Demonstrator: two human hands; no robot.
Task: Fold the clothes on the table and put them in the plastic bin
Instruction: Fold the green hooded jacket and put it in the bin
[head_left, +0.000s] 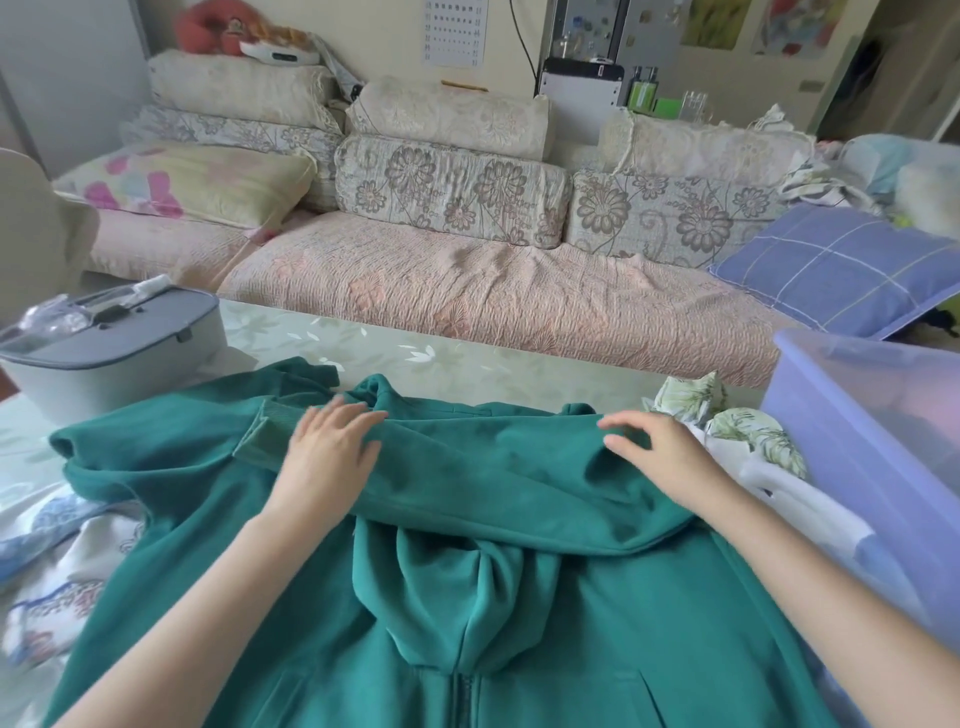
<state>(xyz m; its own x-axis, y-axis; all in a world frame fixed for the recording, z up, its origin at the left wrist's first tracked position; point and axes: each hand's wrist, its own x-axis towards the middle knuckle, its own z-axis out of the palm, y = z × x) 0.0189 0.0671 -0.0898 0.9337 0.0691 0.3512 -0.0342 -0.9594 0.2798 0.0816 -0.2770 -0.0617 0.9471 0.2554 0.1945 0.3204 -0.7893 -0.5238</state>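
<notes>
Resting open and apart on the half-folded green hoodie (467, 597), left hand (327, 447) and right hand (660, 457) grip nothing; other clothes (62, 571) await the plastic bin (857, 415).

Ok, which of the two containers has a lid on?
The grey box on the left; a lid with a handle covers it. The translucent purple bin on the right stands open.

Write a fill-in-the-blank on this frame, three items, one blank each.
1. The left hand and right hand both rest on a ____ zip hoodie.
2. The translucent plastic bin stands on the person's ____ side.
3. The grey lidded box sits on the table, to the ____ of the hoodie.

Missing words: green; right; left.
</notes>
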